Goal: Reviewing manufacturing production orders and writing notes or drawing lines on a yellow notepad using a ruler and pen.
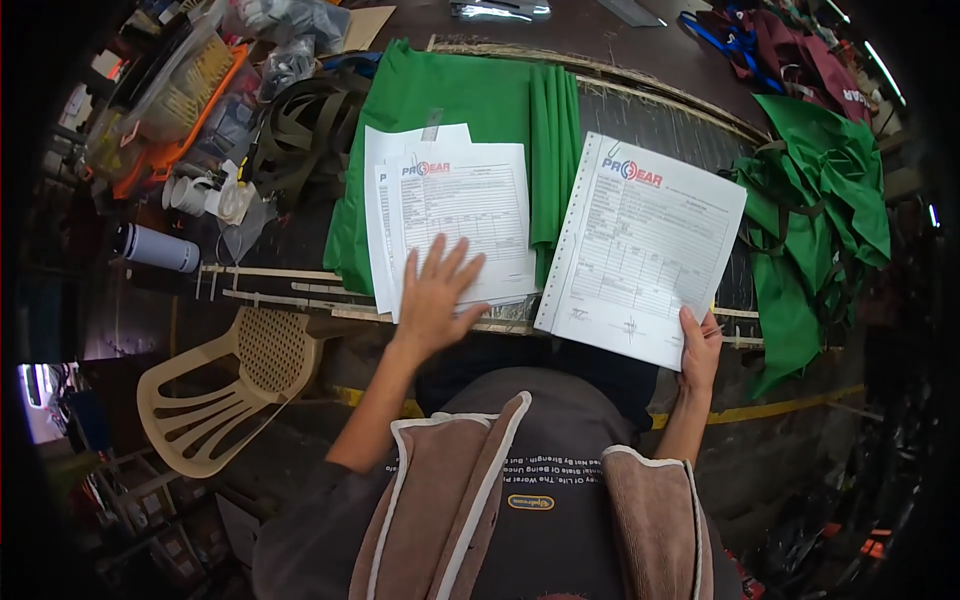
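Note:
My left hand [438, 295] lies with spread fingers over the lower part of a stack of printed paper forms [470, 205]. Those forms rest on folded green fabric [400, 90] on the table. In my right hand [703, 345], thumb on top, is the lower right corner of a clipped set of paper forms [650, 250]. A row of punched holes runs down its left edge, and a paper clip shows at its top. Signatures stand near its bottom. The fingers beneath the sheets are partly hidden.
A tan plastic chair [235, 385] stands left below the table edge. Dark straps [300, 125], an orange-edged bin [185, 125] and a white cylindrical container [158, 247] crowd the table's left. At the right hangs crumpled green fabric [815, 200], with maroon bags [790, 55] behind it.

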A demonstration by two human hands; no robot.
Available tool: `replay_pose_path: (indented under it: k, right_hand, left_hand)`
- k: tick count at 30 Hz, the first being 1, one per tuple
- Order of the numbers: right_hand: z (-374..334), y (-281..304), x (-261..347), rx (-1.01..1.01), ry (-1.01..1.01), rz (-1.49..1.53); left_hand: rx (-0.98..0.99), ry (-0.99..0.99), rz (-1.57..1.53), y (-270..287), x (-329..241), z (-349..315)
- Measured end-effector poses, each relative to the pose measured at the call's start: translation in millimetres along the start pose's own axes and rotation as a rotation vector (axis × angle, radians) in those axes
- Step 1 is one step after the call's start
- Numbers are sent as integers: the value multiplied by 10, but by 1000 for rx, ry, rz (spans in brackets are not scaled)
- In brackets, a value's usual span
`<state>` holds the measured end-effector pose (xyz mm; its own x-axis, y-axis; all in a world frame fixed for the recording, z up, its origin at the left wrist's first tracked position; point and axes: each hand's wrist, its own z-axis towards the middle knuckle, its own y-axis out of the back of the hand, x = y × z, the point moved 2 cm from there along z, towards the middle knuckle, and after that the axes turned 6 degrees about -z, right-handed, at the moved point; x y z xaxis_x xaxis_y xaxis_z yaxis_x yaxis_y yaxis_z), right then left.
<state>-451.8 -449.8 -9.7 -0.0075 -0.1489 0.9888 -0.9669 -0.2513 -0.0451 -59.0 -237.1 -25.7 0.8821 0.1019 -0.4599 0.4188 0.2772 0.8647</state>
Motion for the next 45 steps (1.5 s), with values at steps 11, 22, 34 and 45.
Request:
replay_pose_path:
  k: [11, 22, 34, 45]
  right_hand:
    - [497, -274, 16, 78, 26, -32]
    - [779, -161, -133, 144, -107, -38]
    - [900, 69, -201, 191, -168, -52]
    - [660, -177, -169, 222, -144, -41]
  left_hand:
    - [109, -143, -59, -577, -475, 356]
    - [134, -124, -105, -711, -492, 412]
    - [-104, -174, -229, -613, -456, 381]
    - [-530, 6, -406, -193, -756, 241]
